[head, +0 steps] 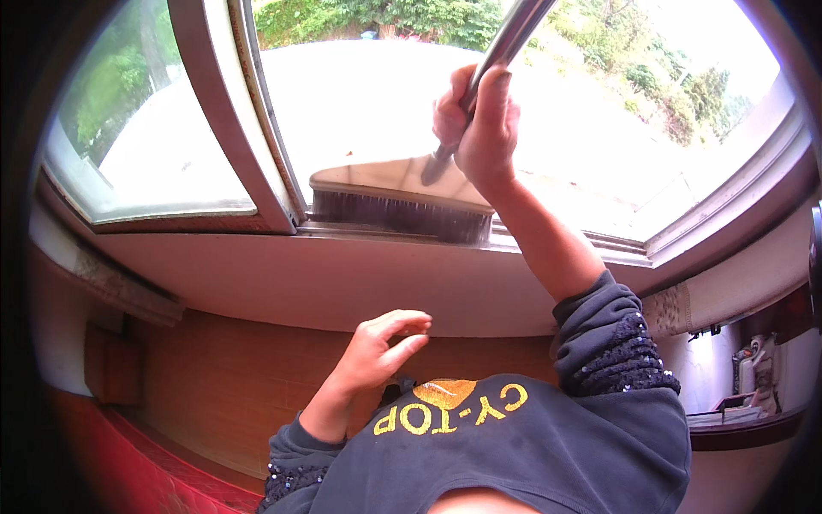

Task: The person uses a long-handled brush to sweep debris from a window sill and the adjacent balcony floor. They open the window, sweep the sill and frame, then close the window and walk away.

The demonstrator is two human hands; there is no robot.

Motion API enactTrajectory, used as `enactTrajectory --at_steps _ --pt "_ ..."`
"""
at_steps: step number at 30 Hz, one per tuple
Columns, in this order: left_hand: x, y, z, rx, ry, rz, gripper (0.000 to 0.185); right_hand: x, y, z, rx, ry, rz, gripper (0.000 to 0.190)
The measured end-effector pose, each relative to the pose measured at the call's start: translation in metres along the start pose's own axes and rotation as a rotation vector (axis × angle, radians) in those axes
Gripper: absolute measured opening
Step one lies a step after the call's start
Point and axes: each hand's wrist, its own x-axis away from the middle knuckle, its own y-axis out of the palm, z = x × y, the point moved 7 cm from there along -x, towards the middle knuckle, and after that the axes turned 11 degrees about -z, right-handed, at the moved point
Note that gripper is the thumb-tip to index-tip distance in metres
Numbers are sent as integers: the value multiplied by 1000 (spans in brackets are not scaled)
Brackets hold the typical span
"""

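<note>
My right hand [481,128] is closed around the metal handle [517,29] of a wide brush, near the brush head. The brush head [379,177] has a pale body and dark bristles [398,215] that point down onto the metal track [334,229] of an open sliding window. My left hand [385,347] hovers in front of my body, below the window sill, with fingers slightly curled and apart, holding nothing. The upper end of the handle runs out of view at the top.
A sliding window pane in its frame [225,128] stands at the left. The pinkish sill [308,270] runs beneath the window. Wooden floor [212,379] lies below, with a red surface [141,462] at lower left. A dark-edged shelf [745,434] holding items is at right.
</note>
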Motion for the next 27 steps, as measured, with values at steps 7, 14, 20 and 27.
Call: enactTrajectory --at_steps 7,14,20,27 --pt "62 -43 -64 -111 -203 174 20 25 -83 -60 512 160 -44 47" --pt "45 -43 -71 -78 -181 73 21 -7 5 -18 -71 -53 -120 57" --pt "64 -52 -79 -82 -147 94 21 8 -53 -15 242 296 202 53" --pt "68 -72 -92 -88 -220 113 19 -28 1 -56 21 -86 -96 58"
